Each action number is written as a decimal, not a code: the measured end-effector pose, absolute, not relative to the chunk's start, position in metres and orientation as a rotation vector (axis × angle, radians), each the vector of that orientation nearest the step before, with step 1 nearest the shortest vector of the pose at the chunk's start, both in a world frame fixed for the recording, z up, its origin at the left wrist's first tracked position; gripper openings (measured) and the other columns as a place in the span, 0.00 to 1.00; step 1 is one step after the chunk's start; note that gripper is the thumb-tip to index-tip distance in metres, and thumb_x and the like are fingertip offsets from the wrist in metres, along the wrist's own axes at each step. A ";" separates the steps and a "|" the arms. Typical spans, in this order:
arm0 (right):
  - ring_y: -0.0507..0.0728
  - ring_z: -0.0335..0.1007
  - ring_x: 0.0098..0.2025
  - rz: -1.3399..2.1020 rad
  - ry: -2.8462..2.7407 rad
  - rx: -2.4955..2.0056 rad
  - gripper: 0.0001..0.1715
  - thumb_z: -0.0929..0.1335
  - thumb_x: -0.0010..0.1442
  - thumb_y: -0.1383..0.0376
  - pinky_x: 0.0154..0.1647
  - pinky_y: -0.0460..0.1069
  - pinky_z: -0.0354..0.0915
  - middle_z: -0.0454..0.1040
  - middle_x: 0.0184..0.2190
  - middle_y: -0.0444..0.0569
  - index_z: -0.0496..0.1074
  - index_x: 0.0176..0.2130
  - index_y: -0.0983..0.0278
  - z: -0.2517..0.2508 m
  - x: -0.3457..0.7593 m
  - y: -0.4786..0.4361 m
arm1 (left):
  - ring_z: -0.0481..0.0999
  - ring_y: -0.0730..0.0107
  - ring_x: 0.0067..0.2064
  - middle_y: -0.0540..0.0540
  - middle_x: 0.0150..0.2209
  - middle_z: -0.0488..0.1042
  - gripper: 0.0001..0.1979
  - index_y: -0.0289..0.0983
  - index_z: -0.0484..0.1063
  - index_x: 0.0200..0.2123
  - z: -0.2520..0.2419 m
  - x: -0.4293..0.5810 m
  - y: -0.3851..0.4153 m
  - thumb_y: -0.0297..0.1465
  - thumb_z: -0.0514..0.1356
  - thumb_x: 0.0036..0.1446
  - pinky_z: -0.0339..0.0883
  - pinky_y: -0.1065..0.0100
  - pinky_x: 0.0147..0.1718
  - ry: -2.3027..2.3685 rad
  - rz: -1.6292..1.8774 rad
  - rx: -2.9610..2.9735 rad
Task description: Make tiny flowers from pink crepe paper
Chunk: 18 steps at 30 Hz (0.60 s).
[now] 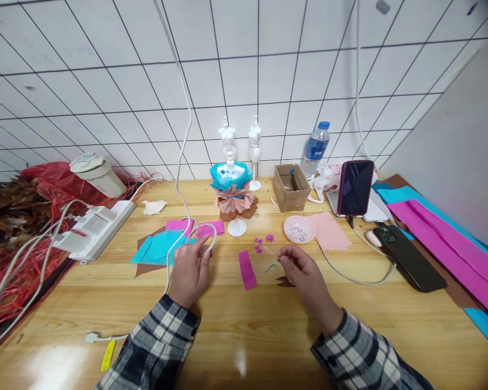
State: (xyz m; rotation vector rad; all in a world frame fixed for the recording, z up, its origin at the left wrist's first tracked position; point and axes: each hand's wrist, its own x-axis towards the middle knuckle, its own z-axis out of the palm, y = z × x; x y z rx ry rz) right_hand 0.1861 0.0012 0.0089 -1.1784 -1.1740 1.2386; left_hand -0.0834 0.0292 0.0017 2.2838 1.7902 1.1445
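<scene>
In the head view, my left hand (190, 268) is at the looped white cable (214, 230), whose end runs in between my thumb and forefinger. My right hand (305, 270) pinches a thin pale stick (269, 251), its tip pointing left. Just beyond that tip lie several small magenta paper flowers (258, 248). A magenta crepe paper strip (248, 270) rests between my hands, with a short blue-green scrap (270, 267) beside it. Partly under my right hand is a dark pointed tool (284, 281). Behind stands a small dress form (231, 189) wearing blue, pink and brown ruffles.
Folded cyan paper (158, 246) lies left. A pink dish of beads (299, 229), cardboard box (291, 188), water bottle (316, 149) and upright phone (354, 188) stand right of centre. Another phone (410, 257) lies nearer. At far left is a power strip (101, 230).
</scene>
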 end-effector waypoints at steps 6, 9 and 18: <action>0.44 0.41 0.18 1.678 -0.841 -1.059 0.17 0.72 0.50 0.56 0.17 0.42 0.40 0.56 0.22 0.37 0.65 0.32 0.63 0.002 0.189 0.009 | 0.69 0.56 0.43 0.42 0.40 0.74 0.21 0.40 0.61 0.59 0.006 -0.070 0.032 0.33 0.50 0.62 0.55 0.53 0.47 1.854 0.468 2.502; 0.45 0.43 0.19 1.662 -1.023 -1.117 0.15 0.70 0.53 0.56 0.19 0.43 0.42 0.55 0.21 0.37 0.64 0.33 0.63 0.000 0.188 0.006 | 0.65 0.47 0.49 0.38 0.50 0.70 0.22 0.42 0.64 0.58 0.013 -0.060 0.026 0.38 0.54 0.60 0.52 0.47 0.48 2.157 0.458 2.463; 0.50 0.56 0.27 1.093 -1.743 -1.277 0.02 0.63 0.59 0.67 0.29 0.46 0.54 0.63 0.28 0.42 0.65 0.34 0.63 0.003 0.186 0.002 | 0.62 0.50 0.53 0.41 0.52 0.66 0.13 0.45 0.78 0.40 0.018 -0.059 0.017 0.40 0.55 0.59 0.51 0.48 0.51 1.960 0.811 2.466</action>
